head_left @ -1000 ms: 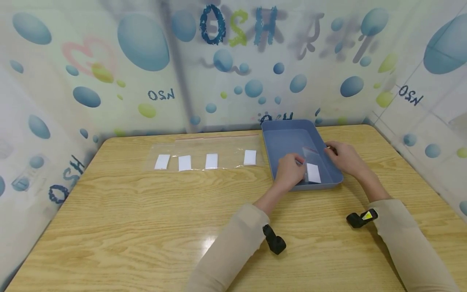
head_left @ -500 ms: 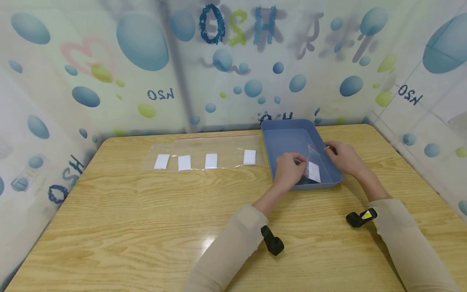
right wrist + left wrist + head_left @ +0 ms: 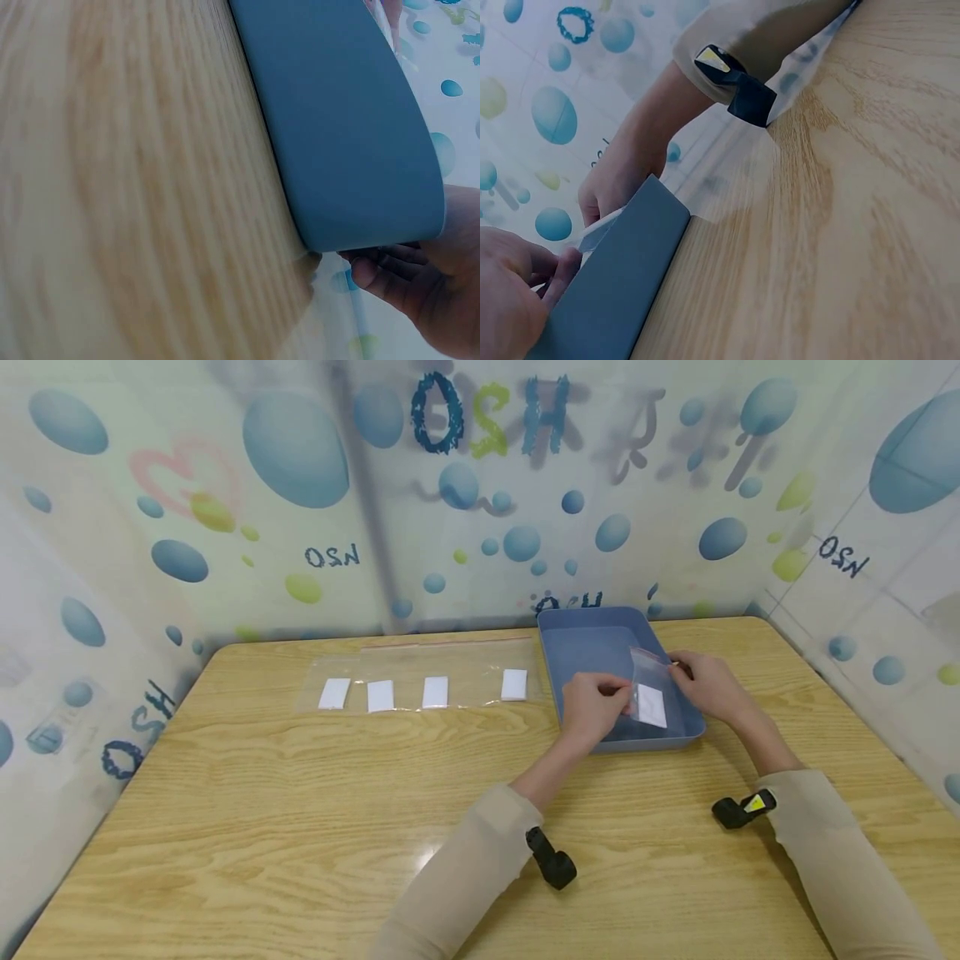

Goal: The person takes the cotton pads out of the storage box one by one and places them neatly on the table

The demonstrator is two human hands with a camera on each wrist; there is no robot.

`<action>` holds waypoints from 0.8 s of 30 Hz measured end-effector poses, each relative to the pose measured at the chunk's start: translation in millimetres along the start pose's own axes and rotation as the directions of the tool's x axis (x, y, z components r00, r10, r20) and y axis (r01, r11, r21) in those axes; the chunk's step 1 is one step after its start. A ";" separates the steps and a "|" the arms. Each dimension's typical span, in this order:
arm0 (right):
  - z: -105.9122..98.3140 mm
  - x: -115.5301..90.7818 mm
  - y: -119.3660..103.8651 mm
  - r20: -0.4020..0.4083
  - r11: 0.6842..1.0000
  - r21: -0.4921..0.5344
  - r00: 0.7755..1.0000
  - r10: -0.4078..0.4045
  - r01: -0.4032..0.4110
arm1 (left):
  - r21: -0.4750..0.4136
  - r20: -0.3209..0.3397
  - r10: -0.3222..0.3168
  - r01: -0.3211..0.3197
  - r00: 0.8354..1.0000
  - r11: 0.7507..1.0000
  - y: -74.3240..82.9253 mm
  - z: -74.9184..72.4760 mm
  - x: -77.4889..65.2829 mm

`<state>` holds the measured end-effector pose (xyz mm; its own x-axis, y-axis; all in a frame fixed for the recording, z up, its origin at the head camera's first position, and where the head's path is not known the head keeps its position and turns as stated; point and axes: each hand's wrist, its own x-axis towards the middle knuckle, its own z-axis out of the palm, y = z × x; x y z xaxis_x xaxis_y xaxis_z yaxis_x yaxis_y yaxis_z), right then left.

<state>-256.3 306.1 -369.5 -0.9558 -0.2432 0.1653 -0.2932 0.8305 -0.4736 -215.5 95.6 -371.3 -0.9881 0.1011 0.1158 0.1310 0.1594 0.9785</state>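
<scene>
In the head view a blue-grey plastic tray [image 3: 585, 639] stands at the back right of the table. My left hand [image 3: 594, 703] reaches over its near left side and pinches the left edge of a small clear zip bag [image 3: 649, 687] with a white card inside. The bag is tilted above the tray floor, its upper right corner close to my right fingertips. My right hand [image 3: 705, 683] grips the tray's right rim. In the right wrist view the tray wall [image 3: 345, 127] partly hides that hand [image 3: 442, 285]. The left wrist view shows my left fingers [image 3: 555, 274] just over the tray's rim.
Left of the tray, several clear zip bags [image 3: 472, 660] with white cards [image 3: 435, 692] lie in a row along the back of the wooden table [image 3: 300, 827]. A printed curtain [image 3: 480, 527] hangs right behind the table.
The small zip bag has come up from the tray floor and tilted, its top shifting right toward my right hand. My left hand stays nearly in place; the right hand has not moved.
</scene>
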 end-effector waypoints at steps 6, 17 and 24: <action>0.4 1.3 0.3 -0.006 1.000 -0.010 1.000 -0.012 0.012 | -0.117 0.010 -0.016 0.018 1.000 0.993 3.0 -6.6 -2.3; 0.5 0.5 1.6 0.007 1.000 -0.011 1.000 -0.025 0.025 | -0.264 0.053 -0.066 0.078 0.996 0.961 1.3 -22.3 -4.8; -0.1 -0.3 1.2 -0.004 1.000 -0.012 1.000 -0.024 0.024 | -0.273 0.067 -0.113 0.127 0.991 0.954 -1.7 -32.9 -6.7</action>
<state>-256.4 307.1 -370.0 -0.9483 -0.2616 0.1799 -0.3162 0.8303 -0.4590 -211.7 62.3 -368.1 -0.9890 0.1475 -0.0072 -0.0227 -0.1033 0.9944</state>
